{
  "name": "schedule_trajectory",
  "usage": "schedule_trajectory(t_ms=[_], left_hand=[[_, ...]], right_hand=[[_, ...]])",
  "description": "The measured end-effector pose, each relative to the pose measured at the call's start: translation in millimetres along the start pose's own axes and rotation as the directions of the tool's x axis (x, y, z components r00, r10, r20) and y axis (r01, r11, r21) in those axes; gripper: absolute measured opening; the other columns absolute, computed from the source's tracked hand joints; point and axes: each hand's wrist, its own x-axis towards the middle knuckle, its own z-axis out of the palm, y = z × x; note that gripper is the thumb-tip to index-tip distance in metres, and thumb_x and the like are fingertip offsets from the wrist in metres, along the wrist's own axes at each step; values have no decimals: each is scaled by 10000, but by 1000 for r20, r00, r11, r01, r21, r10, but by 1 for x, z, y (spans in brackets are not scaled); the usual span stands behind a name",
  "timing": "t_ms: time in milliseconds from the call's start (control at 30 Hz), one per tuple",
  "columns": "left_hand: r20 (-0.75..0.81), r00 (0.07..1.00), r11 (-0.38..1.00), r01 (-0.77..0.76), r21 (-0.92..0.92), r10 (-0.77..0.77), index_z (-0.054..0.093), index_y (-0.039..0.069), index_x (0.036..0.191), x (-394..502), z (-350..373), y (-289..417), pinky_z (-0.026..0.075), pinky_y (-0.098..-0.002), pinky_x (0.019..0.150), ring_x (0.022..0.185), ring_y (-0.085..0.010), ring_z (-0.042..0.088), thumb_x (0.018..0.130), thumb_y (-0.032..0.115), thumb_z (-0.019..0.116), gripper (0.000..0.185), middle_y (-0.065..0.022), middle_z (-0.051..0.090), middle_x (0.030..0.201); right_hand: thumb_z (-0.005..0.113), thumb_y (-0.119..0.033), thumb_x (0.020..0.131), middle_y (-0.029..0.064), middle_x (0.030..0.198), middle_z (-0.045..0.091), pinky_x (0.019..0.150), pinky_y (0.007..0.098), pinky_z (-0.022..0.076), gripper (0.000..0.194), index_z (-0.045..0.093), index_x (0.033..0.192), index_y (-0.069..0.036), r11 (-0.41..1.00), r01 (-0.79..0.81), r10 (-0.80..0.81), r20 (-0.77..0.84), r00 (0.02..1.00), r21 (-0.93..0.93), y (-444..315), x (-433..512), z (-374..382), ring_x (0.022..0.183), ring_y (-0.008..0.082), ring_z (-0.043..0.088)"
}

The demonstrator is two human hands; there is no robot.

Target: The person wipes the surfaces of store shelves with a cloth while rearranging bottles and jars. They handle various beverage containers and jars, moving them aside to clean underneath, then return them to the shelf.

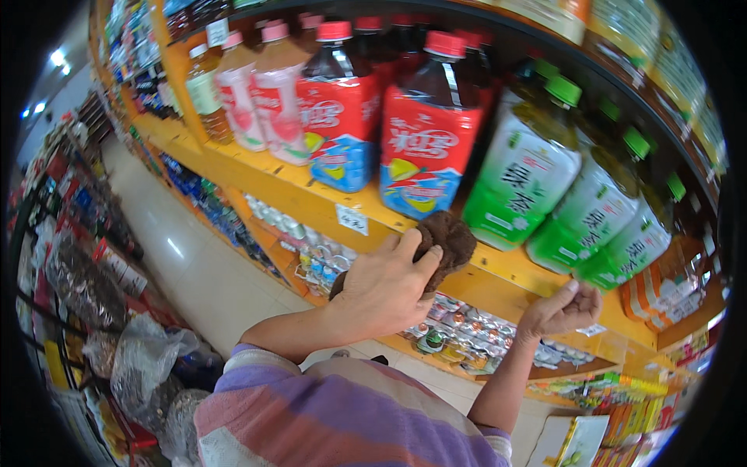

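My left hand (388, 286) grips a bunched dark brown cloth (446, 242) and presses it to the front edge of a yellow wooden shelf (280, 182). Just above the cloth stands a large bottle with a red label and red cap (429, 146); a matching bottle (338, 122) is to its left. To the cloth's right, several green-capped tea bottles (522, 181) lean in a row. My right hand (563, 312), fingers curled, is at the shelf edge below the tea bottles. I see nothing in it, and whether it touches a bottle is unclear.
Pink-labelled bottles (277, 99) stand farther left, behind a small price tag (352, 219) on the shelf front. Packed goods (467, 327) fill a lower shelf. Plastic bags of goods (143, 356) crowd the left side of the tiled aisle (175, 245). A white box (575, 441) is at lower right.
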Motion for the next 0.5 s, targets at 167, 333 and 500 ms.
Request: schedule_trajectory(t_ms=[167,333,500], left_hand=[[-90,995,988,34,-151,-48,631,60,1061,-28,-6,-28,510,-376,587,803,-305,603,670,186,676,413,-133,521,950],[-431,872,922,57,-382,-232,653,32,1006,-58,-34,-78,502,-334,665,761,-292,625,642,14,617,367,-143,592,875],[-672,598,898,249,-362,-437,637,12,1044,-84,-38,-148,456,-286,666,702,-221,542,671,-44,600,379,-99,519,787]], right_hand=[[514,-43,917,137,1007,504,765,281,438,346,345,1211,29,997,9,-7,28,1000,-75,9,5,-6,864,173,498],[525,-74,929,126,999,523,761,279,449,323,385,1195,44,996,6,-4,17,1000,-94,9,6,-7,867,170,511],[534,-120,944,132,972,550,715,270,457,313,430,1179,59,982,37,-35,10,999,-186,12,9,-9,843,163,528]])
